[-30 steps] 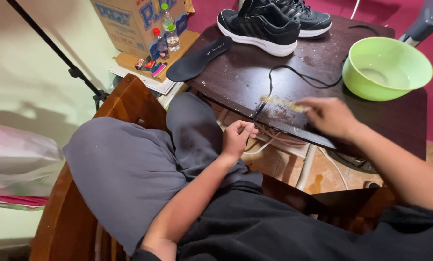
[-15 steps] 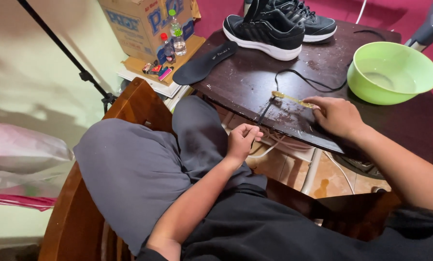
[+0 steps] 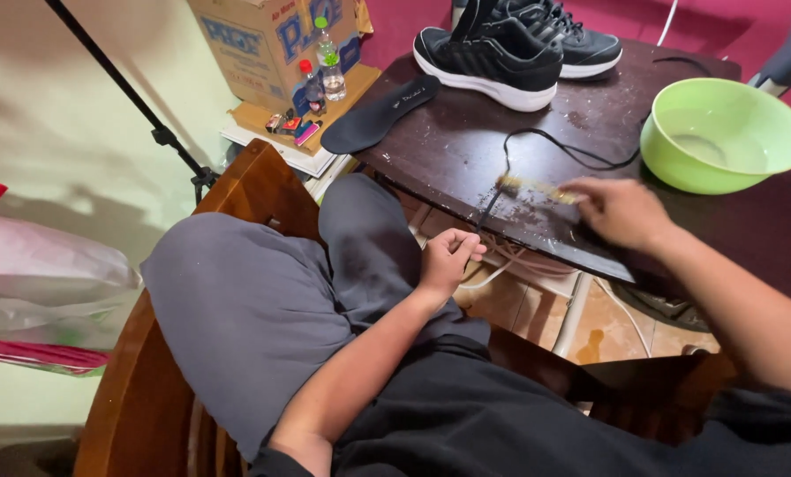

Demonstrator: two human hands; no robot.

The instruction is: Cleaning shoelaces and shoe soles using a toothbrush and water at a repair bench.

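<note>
1. The right hand [image 3: 621, 212] is closed over a brush [image 3: 537, 188] with pale bristles, pressing it on a black shoelace [image 3: 546, 146] that lies across the dark desk [image 3: 448, 150] near its front edge.
2. The left hand [image 3: 447, 258] is pinched shut on the lace's near end, held just off the desk's front edge, above the person's knee.
3. The lace runs from that hand up over the edge, under the brush, then loops toward the bowl.
4. A green bowl [image 3: 722, 132] holding some liquid stands just behind and to the right of the right hand, close to it.
5. Two black shoes with white soles [image 3: 501, 53] sit at the far side of the desk, well apart from the brush.
6. A dark insole [image 3: 378, 115] lies on the left corner, overhanging the edge.
7. The desk top between shoes and brush is bare but speckled with pale flecks and wet marks.
8. Left of the desk, lower down, stand a cardboard box [image 3: 254, 44], two small bottles [image 3: 320, 66] and some small items.
9. A black stand leg [image 3: 131, 97] slants across the left.
10. A wooden chair [image 3: 148, 371] bounds the person's left side; cables [image 3: 519, 265] hang under the desk.
</note>
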